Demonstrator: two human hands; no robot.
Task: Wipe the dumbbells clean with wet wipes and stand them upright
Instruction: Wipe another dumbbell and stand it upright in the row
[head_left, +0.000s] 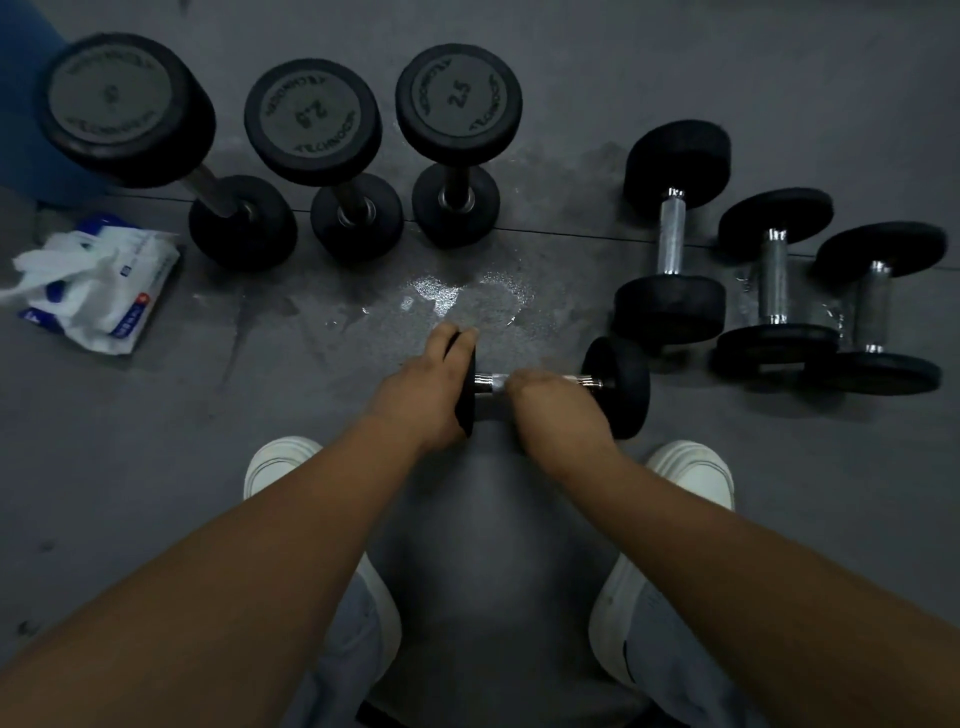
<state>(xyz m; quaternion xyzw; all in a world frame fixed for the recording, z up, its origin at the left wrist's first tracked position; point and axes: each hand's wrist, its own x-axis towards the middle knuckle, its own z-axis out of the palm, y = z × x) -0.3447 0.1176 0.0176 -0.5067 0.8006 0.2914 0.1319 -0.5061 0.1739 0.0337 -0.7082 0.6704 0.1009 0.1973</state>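
Observation:
A small black dumbbell (618, 387) lies on its side on the floor in front of me. My left hand (423, 387) grips its left head. My right hand (550, 402) is curled round the chrome handle, with a bit of white wipe (497, 383) showing at the fingers. Three dumbbells stand upright at the back: a large one (124, 111) on the left and two marked 2.5 (314, 122) (458, 101). Three more lie on their sides at the right (672, 236) (776, 283) (878, 312).
An open pack of wet wipes (101, 283) lies on the grey floor at the left, with wipes pulled out. A wet patch (457, 296) shines on the floor beyond my hands. My white shoes (278, 465) (693, 470) flank the dumbbell.

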